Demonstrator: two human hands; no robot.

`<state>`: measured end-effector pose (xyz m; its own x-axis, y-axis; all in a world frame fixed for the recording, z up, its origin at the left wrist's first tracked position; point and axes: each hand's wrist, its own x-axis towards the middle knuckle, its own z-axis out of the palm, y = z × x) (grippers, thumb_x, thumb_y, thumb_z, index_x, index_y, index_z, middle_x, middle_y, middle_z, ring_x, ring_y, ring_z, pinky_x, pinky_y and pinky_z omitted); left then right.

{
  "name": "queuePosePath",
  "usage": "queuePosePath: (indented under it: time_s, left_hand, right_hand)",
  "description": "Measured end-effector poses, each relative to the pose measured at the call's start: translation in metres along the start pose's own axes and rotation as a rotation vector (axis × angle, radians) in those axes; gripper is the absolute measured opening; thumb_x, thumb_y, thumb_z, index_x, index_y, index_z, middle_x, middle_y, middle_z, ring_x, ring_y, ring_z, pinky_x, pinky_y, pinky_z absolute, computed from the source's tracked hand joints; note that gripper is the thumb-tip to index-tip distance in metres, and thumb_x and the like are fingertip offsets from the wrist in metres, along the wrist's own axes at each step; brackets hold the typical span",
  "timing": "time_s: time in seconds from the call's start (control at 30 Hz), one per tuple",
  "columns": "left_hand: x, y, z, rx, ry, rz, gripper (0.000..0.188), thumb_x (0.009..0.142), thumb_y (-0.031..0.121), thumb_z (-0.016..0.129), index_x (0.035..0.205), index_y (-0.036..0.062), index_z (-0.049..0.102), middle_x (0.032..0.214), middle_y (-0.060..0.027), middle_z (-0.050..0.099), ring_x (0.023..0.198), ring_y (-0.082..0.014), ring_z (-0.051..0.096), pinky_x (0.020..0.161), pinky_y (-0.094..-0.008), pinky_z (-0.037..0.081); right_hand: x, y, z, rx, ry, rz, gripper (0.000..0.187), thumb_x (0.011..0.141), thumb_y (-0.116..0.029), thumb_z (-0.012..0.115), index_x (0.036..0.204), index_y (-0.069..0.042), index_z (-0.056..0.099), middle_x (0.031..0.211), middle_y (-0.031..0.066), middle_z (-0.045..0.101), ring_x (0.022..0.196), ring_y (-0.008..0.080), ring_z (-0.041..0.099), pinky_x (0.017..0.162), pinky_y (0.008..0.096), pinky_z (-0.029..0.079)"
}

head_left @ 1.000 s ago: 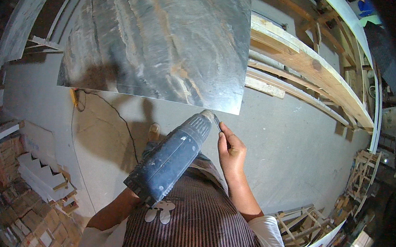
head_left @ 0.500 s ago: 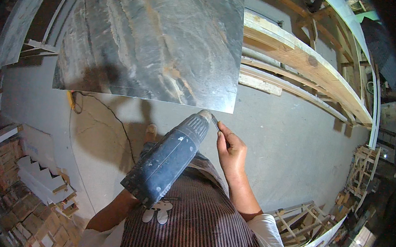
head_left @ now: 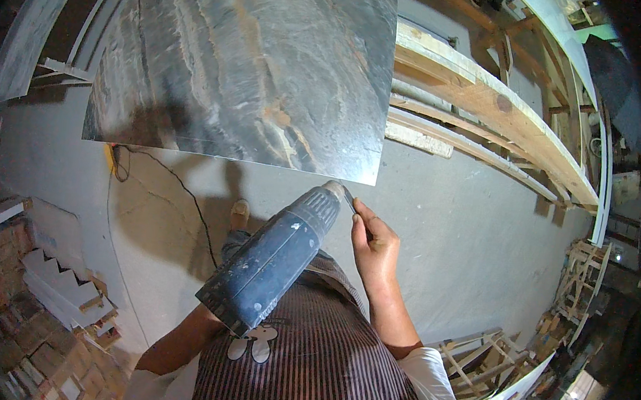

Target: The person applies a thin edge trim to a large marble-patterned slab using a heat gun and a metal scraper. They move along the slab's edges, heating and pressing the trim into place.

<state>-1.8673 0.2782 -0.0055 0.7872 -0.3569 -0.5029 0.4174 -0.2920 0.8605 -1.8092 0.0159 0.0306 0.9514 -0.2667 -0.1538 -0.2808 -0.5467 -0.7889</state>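
A dark blue heat gun [head_left: 266,260] slants across the middle, its metal nozzle pointing up at the near edge of a grey marble-patterned slab [head_left: 248,72]. My left hand [head_left: 207,321] carries the gun from beneath; its body hides the fingers and handle. Just right of the nozzle, my right hand [head_left: 375,239] pinches a thin dark strip [head_left: 349,199] between thumb and forefinger. The strip's upper end lies beside the nozzle, close to the slab's edge. Whether it touches the slab I cannot tell.
Long timber beams [head_left: 497,101] lie right of the slab. A dark cable [head_left: 191,196] runs over the concrete floor near my shoe [head_left: 239,212]. Stacked boxes [head_left: 55,352] stand at lower left, wooden frames [head_left: 481,363] at lower right.
The view has shifted slightly. Both hands, the heat gun and the strip keep nearly the same place by the slab's near edge.
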Motion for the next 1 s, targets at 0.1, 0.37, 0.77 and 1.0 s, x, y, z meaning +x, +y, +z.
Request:
queuePosePath:
  time_s: [0.1, 0.37, 0.77, 1.0]
  left_hand:
    - [-0.001, -0.001, 0.001, 0.004, -0.002, 0.007, 0.011, 0.085, 0.017, 0.060, 0.088, 0.0071, 0.063, 0.081, -0.0028, 0.063, 0.072, -0.0192, 0.059, 0.070, -0.0319, 0.050]
    - [-0.004, -0.003, 0.003, 0.017, -0.001, 0.028, 0.010, 0.085, 0.016, 0.061, 0.089, 0.0072, 0.064, 0.082, -0.0027, 0.063, 0.073, -0.0192, 0.059, 0.071, -0.0319, 0.050]
    - [0.006, -0.003, 0.015, 0.044, -0.048, 0.083, 0.010, 0.084, 0.015, 0.062, 0.089, 0.0074, 0.064, 0.083, -0.0026, 0.063, 0.074, -0.0194, 0.060, 0.072, -0.0319, 0.050]
    - [0.016, 0.005, 0.027, 0.061, -0.093, 0.117, 0.010, 0.083, 0.015, 0.063, 0.090, 0.0075, 0.064, 0.084, -0.0026, 0.064, 0.075, -0.0194, 0.060, 0.073, -0.0320, 0.050]
  right_hand:
    - [0.000, 0.002, 0.002, 0.002, 0.041, -0.035, 0.024, 0.088, -0.004, 0.063, 0.111, -0.001, 0.070, 0.090, 0.0157, 0.071, 0.072, 0.0161, 0.066, 0.069, 0.0289, 0.053]
    - [0.000, 0.006, 0.002, -0.072, 0.025, -0.090, 0.022, 0.090, -0.003, 0.063, 0.110, 0.003, 0.069, 0.096, 0.0129, 0.073, 0.071, 0.0090, 0.062, 0.065, 0.0245, 0.051]
    - [-0.006, 0.021, -0.020, -0.020, 0.097, 0.053, 0.024, 0.090, -0.001, 0.062, 0.113, 0.003, 0.068, 0.097, 0.0131, 0.072, 0.080, 0.0092, 0.064, 0.072, 0.0233, 0.051]
    - [-0.002, 0.052, -0.037, -0.029, 0.202, 0.144, 0.026, 0.095, -0.008, 0.057, 0.117, 0.001, 0.066, 0.088, 0.0088, 0.070, 0.072, 0.0083, 0.059, 0.067, 0.0248, 0.050]
